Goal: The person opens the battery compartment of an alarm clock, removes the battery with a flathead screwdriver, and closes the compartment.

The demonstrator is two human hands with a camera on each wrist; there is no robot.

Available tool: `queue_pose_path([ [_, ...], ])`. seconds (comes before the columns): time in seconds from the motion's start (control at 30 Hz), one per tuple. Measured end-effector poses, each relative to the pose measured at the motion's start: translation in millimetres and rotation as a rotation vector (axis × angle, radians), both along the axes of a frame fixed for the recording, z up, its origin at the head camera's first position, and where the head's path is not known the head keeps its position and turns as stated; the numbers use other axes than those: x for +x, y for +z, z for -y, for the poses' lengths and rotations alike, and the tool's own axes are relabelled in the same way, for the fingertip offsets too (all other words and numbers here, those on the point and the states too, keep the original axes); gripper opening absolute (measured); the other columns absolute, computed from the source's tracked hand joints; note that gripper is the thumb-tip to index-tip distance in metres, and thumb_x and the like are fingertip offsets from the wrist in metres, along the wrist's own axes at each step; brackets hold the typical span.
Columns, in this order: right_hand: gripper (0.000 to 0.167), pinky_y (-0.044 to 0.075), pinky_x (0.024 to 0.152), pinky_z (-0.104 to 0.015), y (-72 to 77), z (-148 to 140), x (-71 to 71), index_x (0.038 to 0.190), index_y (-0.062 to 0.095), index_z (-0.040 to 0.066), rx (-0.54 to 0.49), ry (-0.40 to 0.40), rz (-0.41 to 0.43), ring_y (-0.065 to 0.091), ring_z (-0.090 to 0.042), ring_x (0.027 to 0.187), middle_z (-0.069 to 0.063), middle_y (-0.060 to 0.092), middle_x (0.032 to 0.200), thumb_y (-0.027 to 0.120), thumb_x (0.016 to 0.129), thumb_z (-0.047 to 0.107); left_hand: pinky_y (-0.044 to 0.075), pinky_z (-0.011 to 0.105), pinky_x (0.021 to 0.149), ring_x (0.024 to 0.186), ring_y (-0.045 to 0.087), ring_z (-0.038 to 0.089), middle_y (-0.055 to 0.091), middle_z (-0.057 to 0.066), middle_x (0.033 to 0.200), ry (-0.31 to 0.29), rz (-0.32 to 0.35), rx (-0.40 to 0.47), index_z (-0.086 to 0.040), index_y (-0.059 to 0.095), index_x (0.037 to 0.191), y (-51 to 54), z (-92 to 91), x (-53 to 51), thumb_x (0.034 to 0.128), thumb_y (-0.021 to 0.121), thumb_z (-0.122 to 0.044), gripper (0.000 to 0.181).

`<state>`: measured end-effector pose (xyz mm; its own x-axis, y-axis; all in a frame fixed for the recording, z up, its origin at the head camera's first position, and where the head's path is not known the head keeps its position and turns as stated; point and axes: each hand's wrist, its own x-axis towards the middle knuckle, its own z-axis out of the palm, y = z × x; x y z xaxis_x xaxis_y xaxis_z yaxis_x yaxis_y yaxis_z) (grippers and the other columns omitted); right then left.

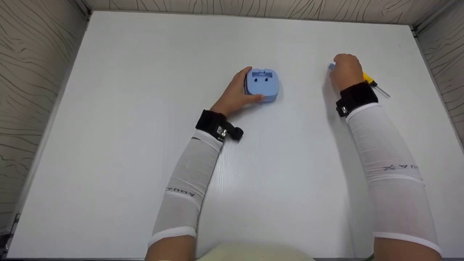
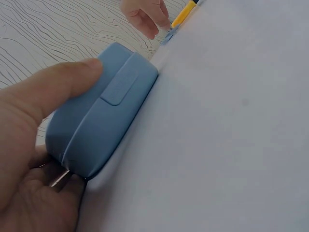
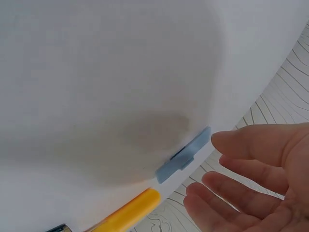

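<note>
One blue case [image 1: 262, 87] sits in our gripping left hand [image 1: 235, 95]; our spread right hand [image 1: 347, 70] may fumble the thin piece [image 3: 183, 157].

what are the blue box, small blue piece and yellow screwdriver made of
The blue box looks like satin moulded plastic: rounded edges, seam, soft sheen. The small blue piece, matching in colour, is probably matt plastic too. The screwdriver has a smooth, yellow handle, suggesting plastic; its thin grey shaft looks metal.
</note>
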<state>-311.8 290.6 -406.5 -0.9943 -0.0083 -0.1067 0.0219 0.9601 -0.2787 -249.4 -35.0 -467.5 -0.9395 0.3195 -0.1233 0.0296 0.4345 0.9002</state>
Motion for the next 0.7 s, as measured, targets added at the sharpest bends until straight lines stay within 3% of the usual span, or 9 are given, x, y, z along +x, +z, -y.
queue_pose_path([
  [0.27, 0.045, 0.03, 0.116, -0.055, -3.6, -0.7, 1.8, 0.142, 0.044, -0.017, -0.021, -0.042, 0.049, 0.042, -0.052, 0.132, -0.04, 0.046, 0.14, 0.041, 0.098, -0.008, 0.02, 0.024, 0.12, 0.15, 0.023, 0.01, 0.025, 0.0, 0.165, 0.003, 0.016, 0.011, -0.02, 0.017, 0.163, -0.4, -0.3, 0.9, 0.0846, 0.083, -0.04, 0.104],
  [0.47, 0.038, 0.036, 0.113, -0.056, -5.9, 2.9, 0.9, 0.134, 0.051, -0.02, 0.011, -0.037, 0.033, 0.05, -0.053, 0.123, -0.041, 0.053, 0.131, 0.042, 0.099, -0.008, 0.019, 0.026, 0.12, 0.151, 0.021, 0.01, 0.024, 0.0, 0.165, 0.001, 0.016, 0.006, -0.021, 0.017, 0.163, -0.1, 0.5, 1.3, 0.0851, 0.082, -0.042, 0.104],
  [0.7, 0.036, 0.036, 0.112, -0.056, -6.6, 4.0, -1.7, 0.132, 0.053, -0.021, 0.037, -0.019, 0.041, 0.05, -0.053, 0.123, -0.04, 0.054, 0.13, 0.043, 0.098, -0.011, 0.02, 0.027, 0.12, 0.151, 0.022, 0.012, 0.024, 0.002, 0.165, -0.003, 0.01, 0.009, -0.019, 0.017, 0.162, 0.1, 1.0, 0.8, 0.0851, 0.083, -0.04, 0.103],
])
